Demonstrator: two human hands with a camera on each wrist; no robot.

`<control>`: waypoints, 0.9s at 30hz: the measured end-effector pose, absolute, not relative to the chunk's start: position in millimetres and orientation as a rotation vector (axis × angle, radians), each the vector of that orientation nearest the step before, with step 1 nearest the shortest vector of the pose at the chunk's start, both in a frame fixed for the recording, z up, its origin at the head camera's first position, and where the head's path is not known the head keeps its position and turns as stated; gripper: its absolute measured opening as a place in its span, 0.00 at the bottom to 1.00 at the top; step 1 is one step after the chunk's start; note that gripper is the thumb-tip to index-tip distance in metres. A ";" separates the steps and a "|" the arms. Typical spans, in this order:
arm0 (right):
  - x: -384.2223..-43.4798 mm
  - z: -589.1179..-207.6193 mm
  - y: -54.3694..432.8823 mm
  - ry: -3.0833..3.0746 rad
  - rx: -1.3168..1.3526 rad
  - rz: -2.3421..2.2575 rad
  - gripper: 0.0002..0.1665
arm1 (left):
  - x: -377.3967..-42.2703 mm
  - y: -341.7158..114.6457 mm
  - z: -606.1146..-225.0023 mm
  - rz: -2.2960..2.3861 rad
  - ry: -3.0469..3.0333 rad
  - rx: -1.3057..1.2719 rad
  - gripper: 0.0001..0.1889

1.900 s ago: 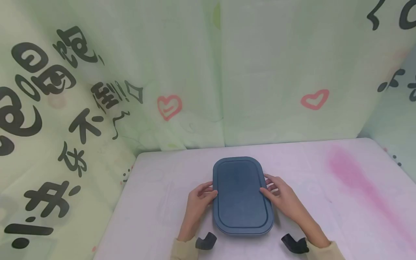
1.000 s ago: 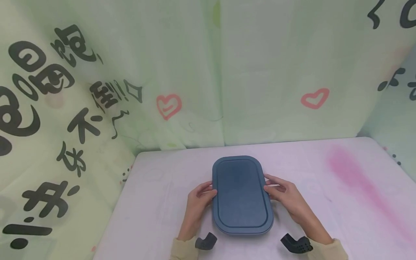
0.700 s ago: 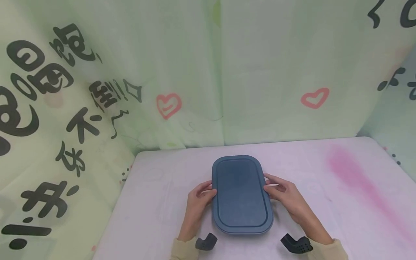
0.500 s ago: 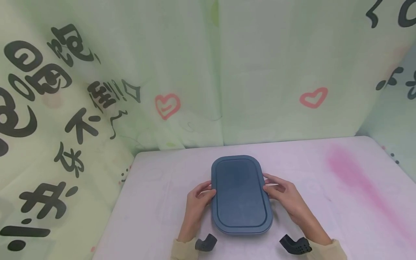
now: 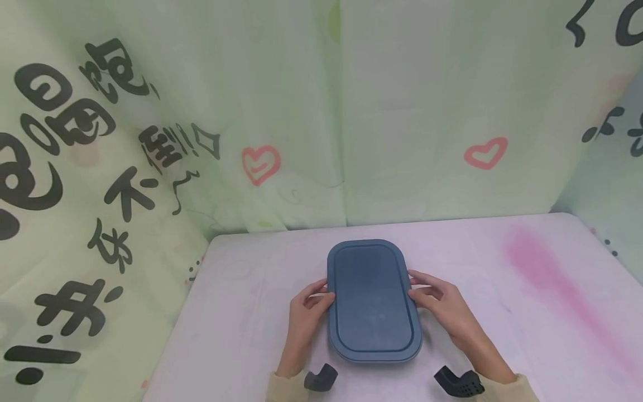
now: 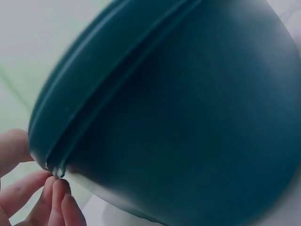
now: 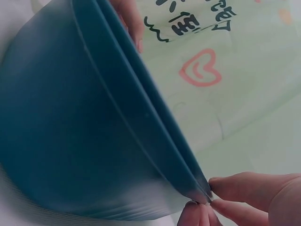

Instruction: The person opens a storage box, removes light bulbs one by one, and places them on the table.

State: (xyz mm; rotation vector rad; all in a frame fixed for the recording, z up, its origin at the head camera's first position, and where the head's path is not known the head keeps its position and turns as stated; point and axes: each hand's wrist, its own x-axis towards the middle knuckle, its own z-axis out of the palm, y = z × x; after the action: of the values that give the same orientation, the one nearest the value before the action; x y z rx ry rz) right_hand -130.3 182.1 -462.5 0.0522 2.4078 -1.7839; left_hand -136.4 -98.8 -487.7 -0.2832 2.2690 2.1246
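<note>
Blue container (image 6: 188, 117) is right between my 2 hands on the table (image 5: 241, 312), its long sides facing my fingers. The blue lid (image 5: 374, 301) is on top, and can't tell you if it's fully seated or a bit loose. There's a thin dark line along the edge near my right fingertips, fwiw.

My left hand (image 5: 303, 312) is pinching the edge on its side, thumb at the lid and fingertips tucked up underneath. Right hand (image 5: 444, 307) does pretty much the same on the opposite edge: thumb against the lid, fingers bunched below the rim.

Closer to me than my fingers, there are 2 black curved pieces, the left piece (image 5: 321, 378) and the right piece (image 5: 458, 382), by my tan cuffs (image 5: 286, 386). Off past my right fingers the tabletop has a pink smear (image 5: 534, 254). Beyond my fingertips hangs a pale green curtain (image 5: 412, 111) with 2 red hearts (image 5: 486, 153), plus big black characters (image 5: 128, 195) over to the left.
</note>
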 end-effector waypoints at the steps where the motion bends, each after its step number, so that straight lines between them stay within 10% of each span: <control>1: -130.2 -462.0 182.1 2.421 0.052 -1.771 0.36 | -136.3 -98.7 -487.7 2.123 2.271 -0.286 0.22; 27: -127.3 -449.6 176.4 2.530 -0.068 -1.679 0.35 | -136.5 -111.1 -475.0 2.152 2.186 -0.212 0.24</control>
State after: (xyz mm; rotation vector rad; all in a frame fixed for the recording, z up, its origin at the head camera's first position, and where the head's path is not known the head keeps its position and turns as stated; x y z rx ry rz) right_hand -127.3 176.4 -449.6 -0.0680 2.5303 -1.6788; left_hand -136.5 -111.1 -475.0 -0.2121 2.1862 2.1525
